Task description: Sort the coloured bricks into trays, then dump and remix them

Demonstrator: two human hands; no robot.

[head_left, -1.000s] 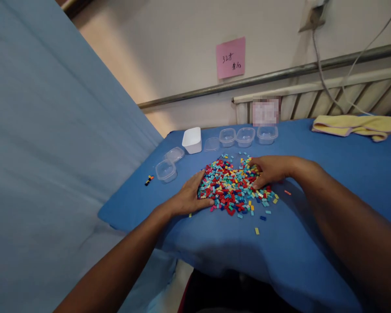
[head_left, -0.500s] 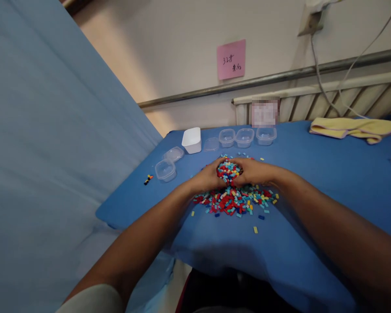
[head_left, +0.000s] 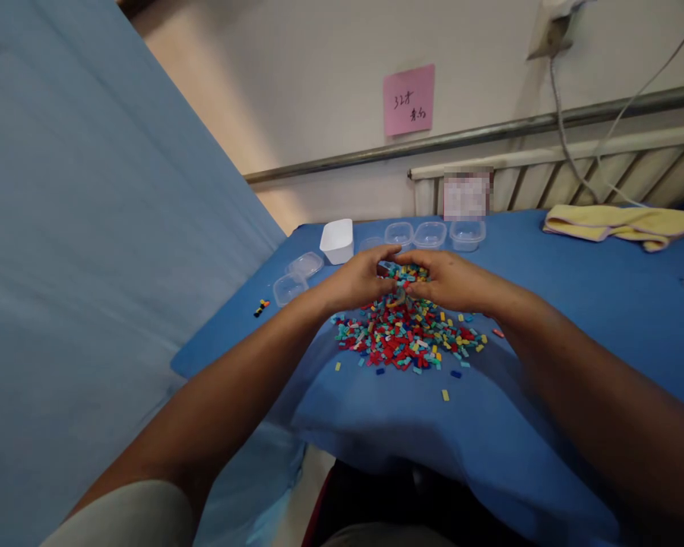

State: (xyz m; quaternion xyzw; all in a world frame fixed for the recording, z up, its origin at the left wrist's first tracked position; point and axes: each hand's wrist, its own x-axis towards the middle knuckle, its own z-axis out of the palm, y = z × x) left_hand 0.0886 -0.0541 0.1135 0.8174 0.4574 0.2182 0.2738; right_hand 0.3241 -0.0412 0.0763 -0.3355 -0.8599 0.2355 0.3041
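A loose pile of small toy bricks (head_left: 399, 342), mostly red, light blue and yellow, lies on the blue-covered table. Over its far part my left hand (head_left: 365, 277) is curved, thumb apart from the fingers. Facing it, my right hand (head_left: 444, 277) curves the same way, and the two hands' fingertips nearly meet. Bricks show through the gap between them, some blurred just below the thumbs. Whether a few still rest against the palms is hidden.
Clear plastic tubs (head_left: 430, 235) stand along the back, beside a white tub (head_left: 337, 241). Another clear tub (head_left: 289, 289) and a lid (head_left: 306, 264) sit at left, near a small black-and-orange brick piece (head_left: 261, 307). A folded yellow cloth (head_left: 621, 222) lies at right.
Both hands have risen and moved away from me, off the middle of the pile. The heap of bricks cupped between them has mostly dropped back, and the pile is more spread out.
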